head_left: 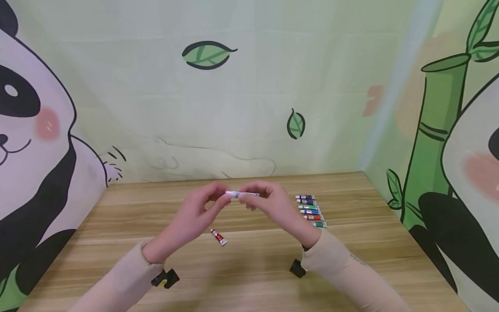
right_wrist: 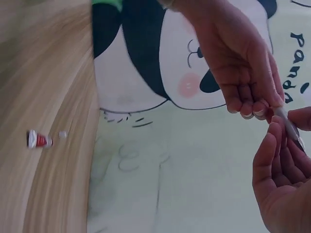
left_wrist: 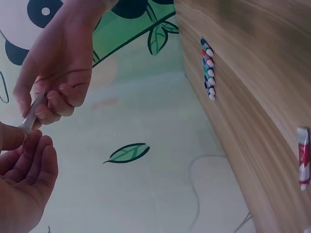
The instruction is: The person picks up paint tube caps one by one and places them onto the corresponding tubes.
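Observation:
A small whitish paint tube [head_left: 249,194] is held up above the table between both hands. My left hand [head_left: 199,211] pinches its cap end with thumb and fingertips. The body of the tube is gripped by my right hand [head_left: 278,208], whose fingers partly hide it; the label cannot be read. Below the left hand, a red paint tube [head_left: 218,237] lies slanted on the tabletop. In the right wrist view, a small white piece, perhaps a cap [right_wrist: 62,134], lies close to the red tube's narrow end.
Several paint tubes [head_left: 310,211] in various colours lie in a column on the wooden table [head_left: 249,268], right of the right hand. Behind the table hangs a printed backdrop [head_left: 249,99] with pandas, leaves and bamboo. Black wrist mounts [head_left: 165,278] sit at both sleeves.

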`<state>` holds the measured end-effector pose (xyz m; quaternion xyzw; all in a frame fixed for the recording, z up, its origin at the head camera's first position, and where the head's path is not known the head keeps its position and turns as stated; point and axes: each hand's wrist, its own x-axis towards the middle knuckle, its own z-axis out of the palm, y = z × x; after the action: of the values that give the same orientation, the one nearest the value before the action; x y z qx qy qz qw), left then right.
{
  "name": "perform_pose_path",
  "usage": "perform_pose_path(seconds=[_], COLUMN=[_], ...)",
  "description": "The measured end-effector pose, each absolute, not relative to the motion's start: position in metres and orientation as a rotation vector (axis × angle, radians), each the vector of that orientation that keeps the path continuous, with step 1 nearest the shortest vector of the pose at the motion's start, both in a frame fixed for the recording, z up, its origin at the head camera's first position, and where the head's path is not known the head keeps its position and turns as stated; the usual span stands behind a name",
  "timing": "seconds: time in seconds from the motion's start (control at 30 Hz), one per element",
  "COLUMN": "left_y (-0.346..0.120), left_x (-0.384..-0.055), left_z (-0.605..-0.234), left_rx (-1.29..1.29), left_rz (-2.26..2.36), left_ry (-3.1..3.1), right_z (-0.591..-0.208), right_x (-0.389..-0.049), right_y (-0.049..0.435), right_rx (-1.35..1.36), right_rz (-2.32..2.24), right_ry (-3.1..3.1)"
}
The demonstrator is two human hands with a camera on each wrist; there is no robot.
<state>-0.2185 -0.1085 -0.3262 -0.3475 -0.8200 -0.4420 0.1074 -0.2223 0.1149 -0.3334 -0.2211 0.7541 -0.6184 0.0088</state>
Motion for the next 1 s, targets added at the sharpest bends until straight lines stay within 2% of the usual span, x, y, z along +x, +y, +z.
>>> perform_pose_path(seconds=[0.23,0.37,0.67,1.0], left_y=[-0.109,-0.111,-0.118,-0.123], left_x=[-0.218,-0.216,-0.216,-0.214], left_z=[-0.325,-0.325,-0.322,-0.320], left_rx=[-1.154,-1.106,-0.880,-0.842], left_rz=[-1.018,-1.033,-1.256,-1.322], left_ry=[-2.221,-2.245,-2.359,-2.402], right_z=[-0.333,-0.334,-0.338,-0.340], right_x=[-0.226,-0.225,-0.219,-0.223], right_y=[0.113,0.110,0.112,0.116], right_rx=[-0.655,-0.691,-1.024,-1.368], right_rz=[-2.046,-2.020,-1.784,-1.648], right_ry=[2.085,2.150,2.741,2.948])
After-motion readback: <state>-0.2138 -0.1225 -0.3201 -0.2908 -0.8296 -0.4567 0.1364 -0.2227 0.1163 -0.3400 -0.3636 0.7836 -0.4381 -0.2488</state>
